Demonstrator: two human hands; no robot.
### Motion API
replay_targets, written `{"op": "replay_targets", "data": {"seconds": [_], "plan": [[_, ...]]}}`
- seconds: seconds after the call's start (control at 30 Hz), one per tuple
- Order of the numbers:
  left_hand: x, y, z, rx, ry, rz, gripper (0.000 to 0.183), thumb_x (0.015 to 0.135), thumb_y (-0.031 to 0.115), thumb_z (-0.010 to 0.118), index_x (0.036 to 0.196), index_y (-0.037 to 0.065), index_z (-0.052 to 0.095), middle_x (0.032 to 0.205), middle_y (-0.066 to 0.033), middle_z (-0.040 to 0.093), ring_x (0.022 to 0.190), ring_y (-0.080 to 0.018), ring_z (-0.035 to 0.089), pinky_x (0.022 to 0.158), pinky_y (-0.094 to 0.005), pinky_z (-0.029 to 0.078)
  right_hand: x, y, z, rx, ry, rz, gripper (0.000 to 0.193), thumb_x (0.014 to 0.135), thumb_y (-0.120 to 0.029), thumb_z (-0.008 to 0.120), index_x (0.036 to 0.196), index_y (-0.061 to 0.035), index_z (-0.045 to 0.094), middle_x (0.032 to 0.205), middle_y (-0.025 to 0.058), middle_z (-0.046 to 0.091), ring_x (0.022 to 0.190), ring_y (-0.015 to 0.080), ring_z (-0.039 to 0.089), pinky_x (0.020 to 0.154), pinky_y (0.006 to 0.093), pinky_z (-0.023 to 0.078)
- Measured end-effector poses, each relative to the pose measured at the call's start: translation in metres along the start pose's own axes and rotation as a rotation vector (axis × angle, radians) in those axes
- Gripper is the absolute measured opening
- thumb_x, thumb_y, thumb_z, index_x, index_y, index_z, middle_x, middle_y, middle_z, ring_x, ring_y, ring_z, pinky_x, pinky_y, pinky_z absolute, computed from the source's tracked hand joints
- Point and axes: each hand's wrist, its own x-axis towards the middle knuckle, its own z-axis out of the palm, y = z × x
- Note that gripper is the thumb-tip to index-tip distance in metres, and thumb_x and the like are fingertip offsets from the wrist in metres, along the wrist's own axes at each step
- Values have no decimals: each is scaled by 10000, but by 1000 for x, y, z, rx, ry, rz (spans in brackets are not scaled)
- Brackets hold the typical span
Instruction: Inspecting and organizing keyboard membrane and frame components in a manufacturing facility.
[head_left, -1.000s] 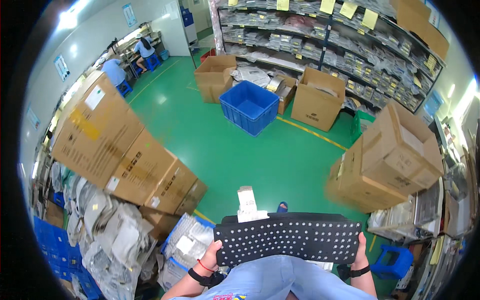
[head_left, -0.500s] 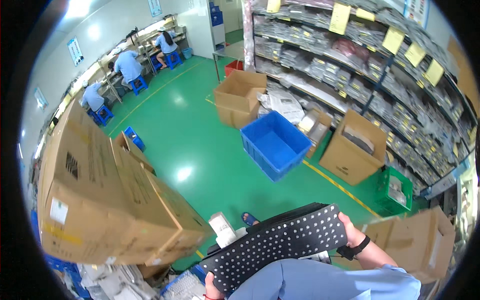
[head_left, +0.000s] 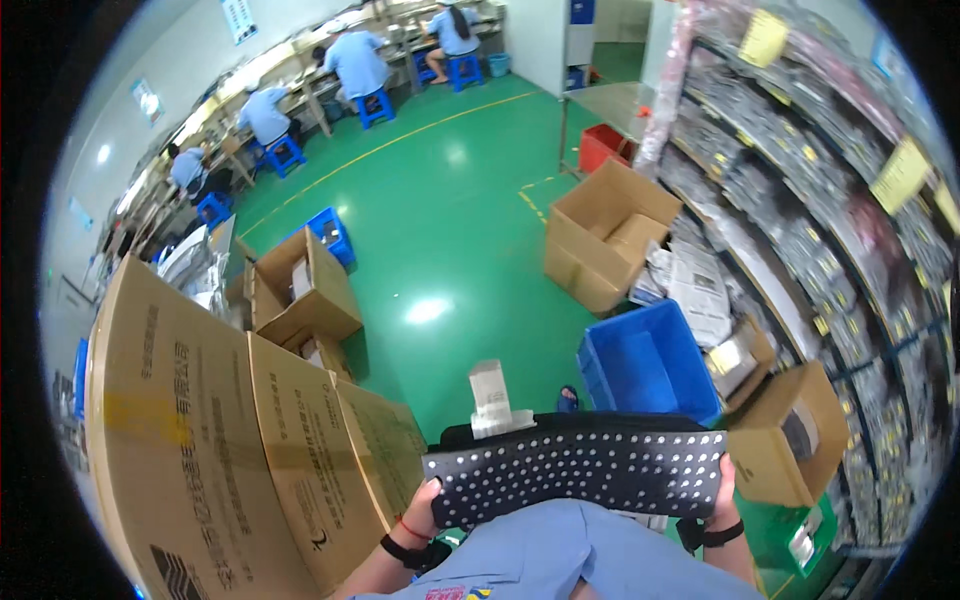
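A long stack of black flat pieces point(head_left: 580, 468), its front dotted with rows of white spots, spans the space before my body. My left hand point(head_left: 423, 508) grips its left end and my right hand point(head_left: 722, 495) its right end. The stack lies nearly level and slightly arched, close against my light blue clothing. A white paper slip point(head_left: 490, 395) stands up from the stack behind its left half. Most of the fingers are hidden under or behind the stack. What the black pieces are exactly, I cannot make out.
Tall cartons point(head_left: 190, 430) line my left side. An open carton point(head_left: 305, 285) stands beyond them. On the right are an empty blue bin point(head_left: 650, 365), open cartons point(head_left: 610, 235) and a loaded shelf rack point(head_left: 800, 200). Several people in blue sit at the far benches.
My view has turned left, so bin and rack sit farther right. The stack has gone from tilted to nearly level, held in both hands. My left forearm has come into view.
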Motion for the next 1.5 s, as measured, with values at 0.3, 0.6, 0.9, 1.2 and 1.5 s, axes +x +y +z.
{"op": "replay_targets", "data": {"seconds": [0.3, 0.6, 0.9, 1.2, 1.5], "plan": [[170, 121, 28, -199, 344, 237, 806, 712, 522, 640, 1302, 3, 460, 1236, -129, 571, 1084, -250, 584, 937, -383, 470, 355, -127, 123, -209, -211, 224, 753, 878, -639, 391, 1288, -12, 476, 1180, 143, 609, 1013, 252, 626, 886, 383, 507], [363, 271, -52, -382, 478, 378, 746, 766, 507, 597, 1298, 0, 470, 1222, -133, 584, 1070, -253, 596, 918, -382, 482, 666, -128, 294, -262, -498, 389, 867, 789, -696, 513, 1323, -16, 446, 1245, 156, 566, 1069, 263, 602, 891, 408, 519], [524, 533, -148, -271, 331, 322, 750, 772, 493, 635, 1310, 12, 429, 1214, -111, 567, 1061, -196, 587, 899, -346, 488, 869, -124, 452, -104, -382, 275, 799, 855, -649, 455, 1359, -31, 404, 1294, 151, 528, 1140, 290, 554, 942, 448, 481], [692, 711, -257, -301, 460, 409, 784, 782, 526, 590, 1334, -6, 424, 1258, -163, 553, 1082, -261, 590, 935, -398, 483, 1129, -114, 665, -154, -569, 318, 802, 849, -642, 473, 1360, -27, 406, 1304, 139, 520, 1147, 264, 546, 960, 429, 467], [787, 852, -339, -507, 812, 617, 788, 774, 560, 555, 1321, 5, 441, 1237, -145, 569, 1091, -267, 587, 929, -402, 482, 1380, -66, 895, -453, -768, 608, 819, 804, -672, 537, 1279, -7, 477, 1196, 132, 593, 1028, 204, 616, 874, 347, 521]]}}
